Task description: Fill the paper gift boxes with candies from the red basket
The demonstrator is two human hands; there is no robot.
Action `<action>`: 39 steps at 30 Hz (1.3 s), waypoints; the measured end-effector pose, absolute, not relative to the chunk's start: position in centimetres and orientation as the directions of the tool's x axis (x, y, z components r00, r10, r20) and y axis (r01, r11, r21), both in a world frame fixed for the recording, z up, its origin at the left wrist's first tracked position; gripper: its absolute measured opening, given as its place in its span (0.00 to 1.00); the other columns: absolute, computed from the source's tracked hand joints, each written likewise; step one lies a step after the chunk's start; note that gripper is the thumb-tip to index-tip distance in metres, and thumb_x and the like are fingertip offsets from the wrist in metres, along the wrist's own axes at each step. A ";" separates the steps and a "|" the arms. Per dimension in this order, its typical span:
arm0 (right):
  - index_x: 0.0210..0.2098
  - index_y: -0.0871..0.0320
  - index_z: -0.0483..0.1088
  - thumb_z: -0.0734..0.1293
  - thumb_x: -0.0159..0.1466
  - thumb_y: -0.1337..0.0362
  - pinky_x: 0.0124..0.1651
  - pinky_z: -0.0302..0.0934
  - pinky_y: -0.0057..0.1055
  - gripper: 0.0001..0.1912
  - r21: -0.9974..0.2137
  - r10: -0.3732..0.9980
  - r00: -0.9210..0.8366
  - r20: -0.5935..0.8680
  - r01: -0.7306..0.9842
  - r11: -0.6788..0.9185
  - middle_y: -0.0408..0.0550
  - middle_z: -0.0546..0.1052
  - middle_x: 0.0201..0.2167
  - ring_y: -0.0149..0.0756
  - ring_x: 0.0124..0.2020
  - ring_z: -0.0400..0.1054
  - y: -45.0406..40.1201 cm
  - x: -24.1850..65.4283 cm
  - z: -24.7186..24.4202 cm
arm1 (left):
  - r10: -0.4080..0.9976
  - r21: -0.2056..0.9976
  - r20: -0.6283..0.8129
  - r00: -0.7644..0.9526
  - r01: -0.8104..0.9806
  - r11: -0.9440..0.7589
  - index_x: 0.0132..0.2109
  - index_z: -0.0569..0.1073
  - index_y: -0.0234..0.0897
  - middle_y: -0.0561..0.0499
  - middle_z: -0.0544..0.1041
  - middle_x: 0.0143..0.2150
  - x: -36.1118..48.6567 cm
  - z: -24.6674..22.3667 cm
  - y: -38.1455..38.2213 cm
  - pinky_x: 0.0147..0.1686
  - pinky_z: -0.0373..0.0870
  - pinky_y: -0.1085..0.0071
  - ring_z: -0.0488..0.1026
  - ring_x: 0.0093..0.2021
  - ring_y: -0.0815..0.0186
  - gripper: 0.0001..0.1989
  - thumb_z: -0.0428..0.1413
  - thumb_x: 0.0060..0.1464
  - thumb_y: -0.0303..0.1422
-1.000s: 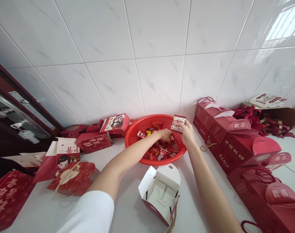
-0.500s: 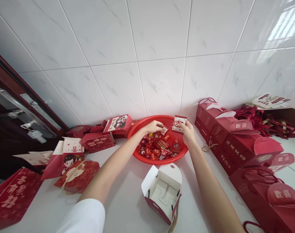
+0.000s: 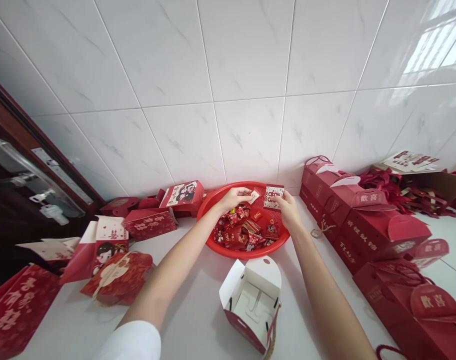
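My left hand pinches a small cream-coloured packet over the red basket. Between the fingers of my right hand is a red-and-white patterned packet, held at the basket's right rear. Red-wrapped candies lie in the basket below both hands. In front of the basket stands an open box, white inside and red outside, with a rope handle; no candy shows in it.
Closed red boxes run in a row along the right side. More boxes and a red pouch lie at the left. A carton of red ribbons sits at the right rear. A dark door borders the left.
My left hand has lifted the small packet slightly and turned it more into view. The right hand's packet has shifted a little left and down. The camera view has moved slightly.
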State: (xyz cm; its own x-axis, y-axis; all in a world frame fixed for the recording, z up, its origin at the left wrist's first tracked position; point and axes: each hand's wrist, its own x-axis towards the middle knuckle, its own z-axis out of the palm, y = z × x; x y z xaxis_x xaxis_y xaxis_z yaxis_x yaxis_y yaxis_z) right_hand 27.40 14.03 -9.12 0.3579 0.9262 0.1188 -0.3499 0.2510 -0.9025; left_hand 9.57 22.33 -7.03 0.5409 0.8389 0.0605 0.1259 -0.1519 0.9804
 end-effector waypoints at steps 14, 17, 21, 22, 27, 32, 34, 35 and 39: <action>0.40 0.55 0.72 0.72 0.53 0.58 0.41 0.70 0.35 0.16 -0.927 0.969 0.062 0.241 -0.280 0.248 0.46 0.81 0.38 0.42 0.40 0.76 8.2 28.1 -2.5 | 0.771 0.928 0.259 0.581 0.073 -0.366 0.51 0.69 0.38 0.49 0.76 0.41 5.0 -3.4 9.8 0.40 0.73 0.70 0.75 0.41 0.65 0.19 0.62 0.56 0.40; 0.42 0.54 0.74 0.72 0.56 0.58 0.43 0.71 0.36 0.15 -0.918 0.948 0.003 0.319 -0.247 0.310 0.47 0.81 0.40 0.42 0.41 0.76 5.4 28.1 -0.7 | 0.766 0.933 0.244 0.594 0.070 -0.352 0.55 0.69 0.38 0.48 0.77 0.43 4.1 -2.9 7.2 0.45 0.73 0.67 0.76 0.43 0.64 0.20 0.61 0.58 0.38; 0.43 0.55 0.75 0.72 0.60 0.59 0.43 0.72 0.38 0.13 -0.928 0.931 -0.078 0.356 -0.148 0.342 0.48 0.81 0.41 0.43 0.41 0.76 2.6 28.0 0.1 | 0.762 0.916 0.261 0.593 0.098 -0.390 0.56 0.70 0.38 0.48 0.77 0.44 3.6 -2.9 5.1 0.49 0.73 0.65 0.76 0.45 0.62 0.21 0.61 0.58 0.36; 0.43 0.55 0.75 0.72 0.60 0.59 0.44 0.72 0.38 0.13 -0.932 0.928 -0.107 0.356 -0.113 0.344 0.48 0.81 0.40 0.43 0.41 0.76 2.0 28.0 0.2 | 0.762 0.908 0.265 0.591 0.112 -0.403 0.56 0.70 0.38 0.48 0.77 0.44 3.6 -3.0 4.8 0.49 0.73 0.65 0.76 0.46 0.62 0.21 0.61 0.57 0.35; 0.42 0.56 0.76 0.73 0.61 0.59 0.45 0.71 0.37 0.12 -0.932 0.915 -0.193 0.355 0.003 0.362 0.49 0.81 0.39 0.42 0.42 0.76 0.2 28.0 0.4 | 0.748 0.899 0.255 0.612 0.135 -0.417 0.54 0.72 0.37 0.46 0.77 0.48 3.5 -3.5 3.7 0.46 0.74 0.67 0.76 0.47 0.62 0.18 0.60 0.58 0.36; 0.41 0.57 0.77 0.73 0.61 0.59 0.46 0.71 0.38 0.11 -0.942 0.911 -0.264 0.317 0.027 0.336 0.50 0.80 0.41 0.43 0.42 0.75 -0.2 27.6 0.3 | 0.693 0.861 0.231 0.683 0.189 -0.473 0.54 0.71 0.39 0.47 0.78 0.48 3.6 -3.7 3.0 0.48 0.73 0.67 0.77 0.47 0.63 0.18 0.60 0.59 0.37; 0.41 0.57 0.76 0.73 0.61 0.59 0.45 0.71 0.37 0.11 -0.941 0.912 -0.265 0.312 0.047 0.335 0.50 0.80 0.41 0.42 0.41 0.75 0.0 27.5 0.1 | 0.684 0.854 0.209 0.698 0.211 -0.476 0.54 0.72 0.39 0.48 0.79 0.48 3.5 -3.6 3.0 0.48 0.73 0.67 0.77 0.46 0.63 0.17 0.61 0.58 0.37; 0.42 0.57 0.76 0.73 0.61 0.59 0.44 0.71 0.37 0.12 -0.940 0.914 -0.261 0.312 0.056 0.337 0.50 0.80 0.41 0.42 0.41 0.75 0.1 27.4 0.1 | 0.685 0.852 0.204 0.700 0.219 -0.476 0.52 0.72 0.39 0.48 0.79 0.48 3.4 -3.6 3.1 0.48 0.73 0.67 0.77 0.45 0.63 0.17 0.61 0.58 0.37; 0.46 0.57 0.75 0.74 0.60 0.58 0.40 0.71 0.35 0.17 -0.937 0.922 -0.223 0.316 0.076 0.340 0.51 0.80 0.43 0.42 0.41 0.75 0.4 27.4 -0.1 | 0.668 0.827 0.170 0.725 0.264 -0.497 0.44 0.74 0.37 0.51 0.80 0.42 3.1 -3.4 3.1 0.46 0.72 0.70 0.77 0.43 0.65 0.09 0.61 0.57 0.35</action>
State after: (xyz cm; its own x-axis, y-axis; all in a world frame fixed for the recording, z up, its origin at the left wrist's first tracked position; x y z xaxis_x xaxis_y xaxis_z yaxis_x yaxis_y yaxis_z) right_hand 27.40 0.38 -0.05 -0.2234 0.9220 0.3164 0.0755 0.3400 -0.9374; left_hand 3.12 3.06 -3.37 0.7249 0.6676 0.1697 0.2639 -0.4967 0.8268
